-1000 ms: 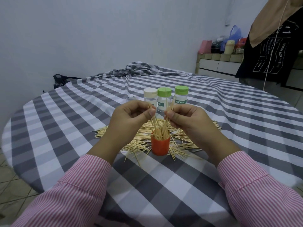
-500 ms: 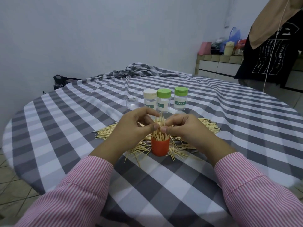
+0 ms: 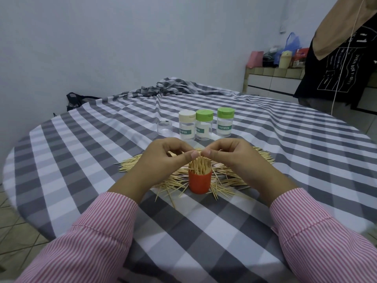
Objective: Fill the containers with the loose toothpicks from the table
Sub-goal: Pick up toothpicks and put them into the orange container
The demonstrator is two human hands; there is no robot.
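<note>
Hands meet above the orange cup (image 3: 199,183): left hand (image 3: 167,158) and right hand (image 3: 232,156), equally near, fingers curled, thumbs touching upright toothpicks (image 3: 199,166) standing in it. Loose toothpicks (image 3: 234,180) lie flat on the table around its base

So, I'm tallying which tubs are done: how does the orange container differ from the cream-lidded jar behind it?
The orange container is opaque and open-topped, with toothpicks sticking up out of it; the cream-lidded jar is clear, capped and labelled TOOTHPICK. The orange container stands among the loose toothpicks, the cream-lidded jar behind them on bare cloth. Both stand upright.
</note>
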